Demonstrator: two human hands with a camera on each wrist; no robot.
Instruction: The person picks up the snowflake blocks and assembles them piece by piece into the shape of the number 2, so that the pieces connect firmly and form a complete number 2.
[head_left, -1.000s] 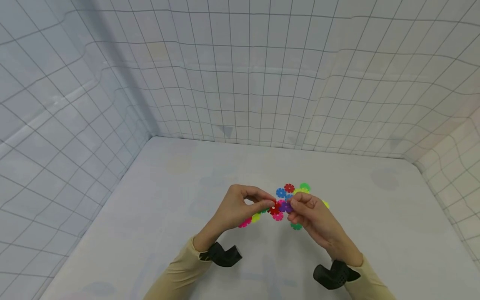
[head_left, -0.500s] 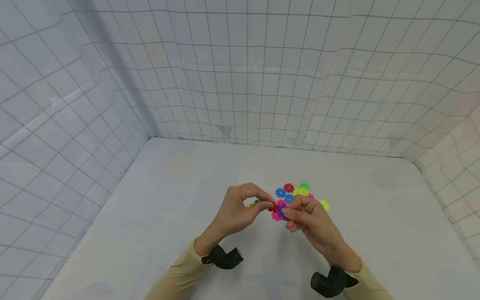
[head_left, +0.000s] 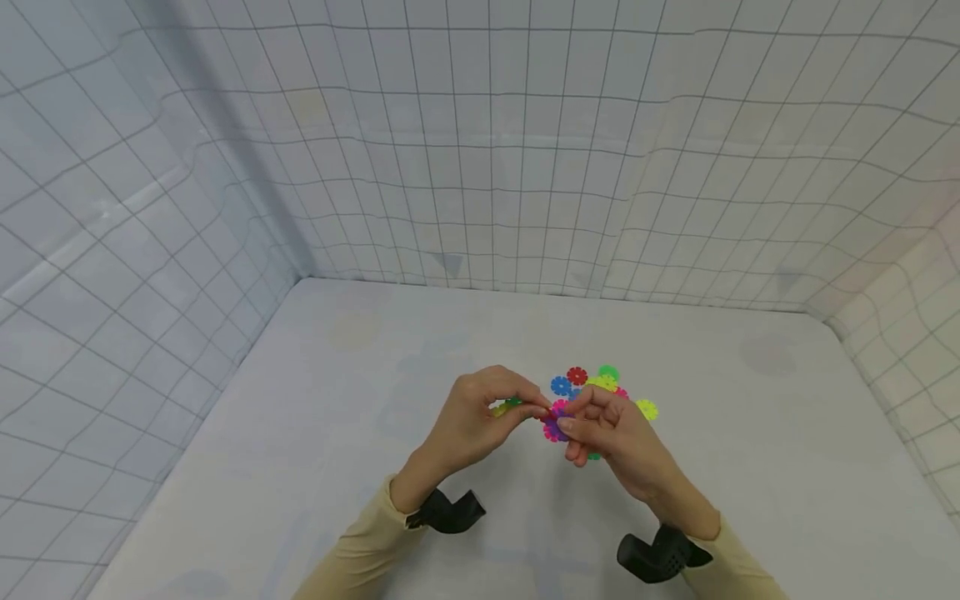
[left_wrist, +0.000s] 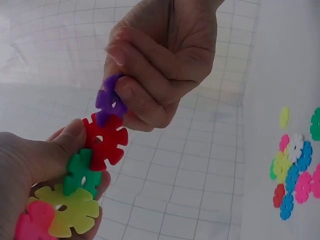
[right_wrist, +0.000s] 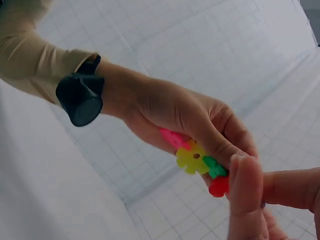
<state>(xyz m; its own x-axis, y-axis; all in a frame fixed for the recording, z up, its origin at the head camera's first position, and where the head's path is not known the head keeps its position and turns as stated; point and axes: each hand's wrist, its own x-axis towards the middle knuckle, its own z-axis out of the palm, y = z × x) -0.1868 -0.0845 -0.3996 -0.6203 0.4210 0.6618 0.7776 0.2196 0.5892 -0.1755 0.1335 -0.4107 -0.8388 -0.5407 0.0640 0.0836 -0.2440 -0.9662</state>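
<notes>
My left hand (head_left: 480, 417) grips a chain of flower-shaped plastic discs. In the left wrist view the chain runs from a pink disc (left_wrist: 35, 222) through a yellow disc (left_wrist: 77, 215) and a green disc (left_wrist: 76, 172) to a red disc (left_wrist: 112, 145), which the thumb presses near its edge. Between its thumb and fingers my right hand (head_left: 618, 437) pinches a purple disc (left_wrist: 103, 102). Its lower edge meets the red disc's upper edge; whether the slots interlock, I cannot tell. In the right wrist view, my right fingers (right_wrist: 245, 195) hide the purple disc.
Loose discs lie on the white tabletop (head_left: 360, 367) beyond and beneath the hands, among them a red one (head_left: 577, 376), a blue one (head_left: 560, 385), a light green one (head_left: 608, 372) and a yellow one (head_left: 647, 409). A grid-patterned wall (head_left: 480, 192) rises behind.
My right hand has moved slightly left, bringing the purple disc closer to the left hand's fingers. The left hand's chain has turned, so less of it shows from the head. Both hands keep their hold.
</notes>
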